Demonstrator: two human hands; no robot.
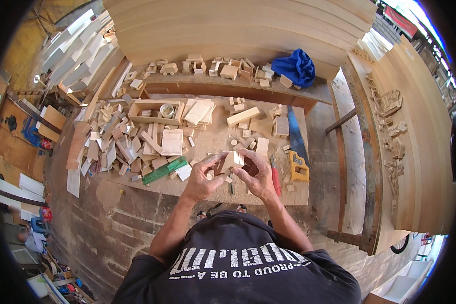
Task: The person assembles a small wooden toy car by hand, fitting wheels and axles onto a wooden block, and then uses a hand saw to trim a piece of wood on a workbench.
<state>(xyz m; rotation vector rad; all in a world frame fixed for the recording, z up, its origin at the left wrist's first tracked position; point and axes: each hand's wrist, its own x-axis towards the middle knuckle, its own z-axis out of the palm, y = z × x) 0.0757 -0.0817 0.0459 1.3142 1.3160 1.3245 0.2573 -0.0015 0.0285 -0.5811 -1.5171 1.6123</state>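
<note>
Block point(234, 160) with a sloped face is up off the workbench point(298, 196), over its near edge, pinched between the left hand's point(206, 176) fingers and the right hand's point(256, 176). My guess: this piece is partway along, cut to shape but not set down; can't tell if anything's being joined.

Counting up: one block held, two hands on it. Close by, one red-handled tool point(276, 179) right of the hands, one green strip point(163, 170) left of them, near the same edge. One yellow-handled handsaw point(298, 140) lies along the right edge. Offcuts point(108, 154) pile toward the left edge, way too many to count.

Nearer the far edge, one open wooden box point(154, 120) with one round container point(166, 110) inside. Past that, the shelf point(187, 79) has at least one toy truck point(169, 68) that looks done to me, plus one blue cloth point(295, 69).
</note>
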